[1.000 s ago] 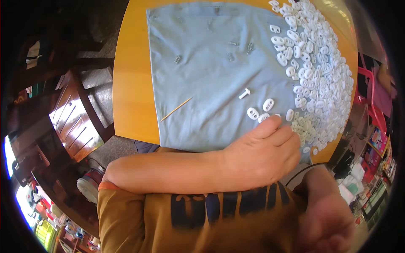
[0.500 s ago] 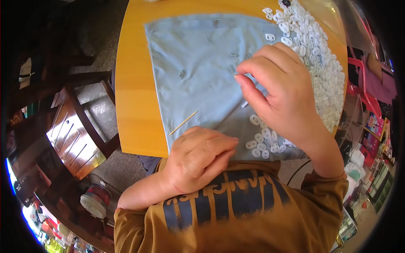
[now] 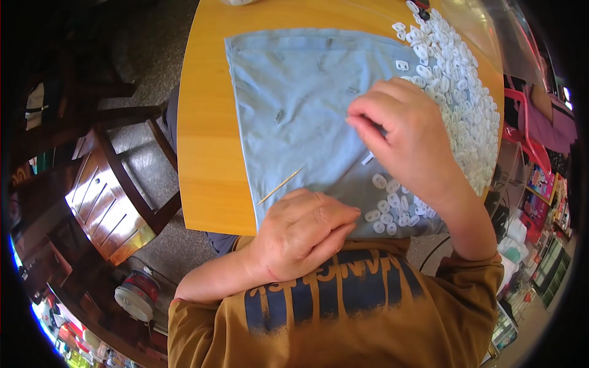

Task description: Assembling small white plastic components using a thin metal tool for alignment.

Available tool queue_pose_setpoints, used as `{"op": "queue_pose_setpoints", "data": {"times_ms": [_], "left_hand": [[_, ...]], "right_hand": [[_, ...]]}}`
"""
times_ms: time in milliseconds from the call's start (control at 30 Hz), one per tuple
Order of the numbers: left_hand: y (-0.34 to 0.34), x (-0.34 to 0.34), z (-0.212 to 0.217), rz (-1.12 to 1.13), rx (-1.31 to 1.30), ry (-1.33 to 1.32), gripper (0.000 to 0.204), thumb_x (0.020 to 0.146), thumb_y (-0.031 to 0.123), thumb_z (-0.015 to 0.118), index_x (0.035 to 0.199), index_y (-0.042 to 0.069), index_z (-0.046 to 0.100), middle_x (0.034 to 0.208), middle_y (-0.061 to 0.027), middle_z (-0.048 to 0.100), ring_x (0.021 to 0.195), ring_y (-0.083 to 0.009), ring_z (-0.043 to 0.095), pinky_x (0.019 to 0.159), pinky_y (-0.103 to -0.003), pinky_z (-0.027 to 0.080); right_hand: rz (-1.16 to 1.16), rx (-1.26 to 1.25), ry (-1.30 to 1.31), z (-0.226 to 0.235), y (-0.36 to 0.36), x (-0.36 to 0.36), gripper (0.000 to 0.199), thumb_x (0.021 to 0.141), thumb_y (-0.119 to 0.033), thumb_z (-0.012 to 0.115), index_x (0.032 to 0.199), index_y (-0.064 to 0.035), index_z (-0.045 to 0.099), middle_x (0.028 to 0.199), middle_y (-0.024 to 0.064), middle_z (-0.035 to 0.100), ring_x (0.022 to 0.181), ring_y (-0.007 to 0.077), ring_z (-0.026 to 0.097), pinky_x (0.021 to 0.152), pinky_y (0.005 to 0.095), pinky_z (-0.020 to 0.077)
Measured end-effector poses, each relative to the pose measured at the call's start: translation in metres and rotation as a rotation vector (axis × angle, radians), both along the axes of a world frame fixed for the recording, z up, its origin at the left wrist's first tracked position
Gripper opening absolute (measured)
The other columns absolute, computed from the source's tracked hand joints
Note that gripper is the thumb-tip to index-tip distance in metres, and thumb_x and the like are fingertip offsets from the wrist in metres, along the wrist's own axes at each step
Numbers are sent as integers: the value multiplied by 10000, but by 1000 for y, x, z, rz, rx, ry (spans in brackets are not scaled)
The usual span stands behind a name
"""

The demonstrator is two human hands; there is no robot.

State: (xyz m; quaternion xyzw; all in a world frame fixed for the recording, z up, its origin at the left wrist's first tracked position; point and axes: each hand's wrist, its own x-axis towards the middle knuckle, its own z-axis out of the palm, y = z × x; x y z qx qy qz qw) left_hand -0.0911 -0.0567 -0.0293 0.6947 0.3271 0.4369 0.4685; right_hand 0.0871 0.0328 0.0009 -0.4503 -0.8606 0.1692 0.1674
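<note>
My right hand (image 3: 408, 132) hovers over a grey-blue cloth (image 3: 294, 80), its thumb and forefinger brought together. A small metal coil spring (image 3: 343, 113) shows right at those fingertips; whether they grip it I cannot tell. Close to the cloth's near edge, my left hand (image 3: 307, 230) is closed, thumb pressed against the curled forefinger, hiding anything inside. Another spring (image 3: 352, 90) lies beyond the right fingertips, and one more spring (image 3: 278, 116) lies further left. Beside the left hand rests a thin wooden stick (image 3: 280, 186). A small white piece (image 3: 367, 159) lies below the right hand.
A large heap of white oval plastic pieces with two holes (image 3: 463, 92) covers the table's right side. A smaller cluster of these pieces (image 3: 391, 211) sits near the front edge. The yellow wooden table (image 3: 208, 153) borders the cloth. A wooden chair (image 3: 110, 196) stands at left.
The whole view has shifted, so the table sits slightly further right and lower. My right thumb and forefinger have come together beside the spring. The left hand keeps its closed pose.
</note>
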Motion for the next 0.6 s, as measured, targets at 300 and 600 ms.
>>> {"op": "queue_pose_setpoints", "data": {"times_ms": [300, 600], "left_hand": [[-1, -2, -4, 9, -15, -15, 226, 673, -66, 657, 878, -12, 580, 799, -104, 626, 630, -223, 575, 543, -293, 448], [13, -19, 23, 322, -483, -171, 202, 753, -76, 600, 947, -21, 602, 726, -47, 551, 628, -105, 521, 557, -219, 407]], "right_hand": [[-3, -115, 141, 2, -6, -8, 87, 704, 19, 644, 760, -31, 600, 693, 51, 552, 631, 193, 511, 564, 292, 411], [-163, -816, 669, 26, -13, -11, 50, 769, 22, 611, 815, 11, 594, 761, 23, 549, 681, 79, 467, 613, 207, 369]]}}
